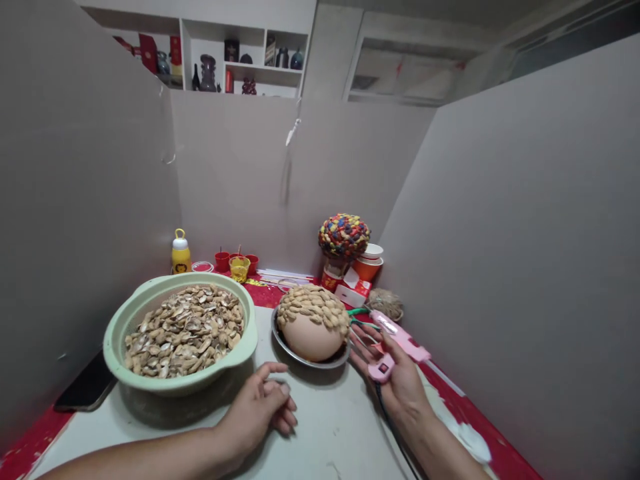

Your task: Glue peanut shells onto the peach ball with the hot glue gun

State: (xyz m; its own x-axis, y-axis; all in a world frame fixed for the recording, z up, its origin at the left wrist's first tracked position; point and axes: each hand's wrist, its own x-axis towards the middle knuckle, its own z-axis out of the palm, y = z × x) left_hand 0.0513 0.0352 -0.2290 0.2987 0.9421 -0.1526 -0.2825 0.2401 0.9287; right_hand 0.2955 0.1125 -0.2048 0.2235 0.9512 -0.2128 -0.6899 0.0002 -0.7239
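At lower right, the right hand point(403, 385) grips the glue gun point(403, 338), thumb hooked over it. The left hand point(260, 405), bottom center, is loosely open, fingers half curled. The ball point(307, 337) (its top covered in shells point(315, 305)) sits in the bowl point(321, 365) at center.

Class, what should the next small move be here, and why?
Probably reach the left hand to the green basin for one peanut shell: that hand looks empty, the right hand holds the pink glue gun, and the round form in the metal bowl has shells above but a bare lower front.
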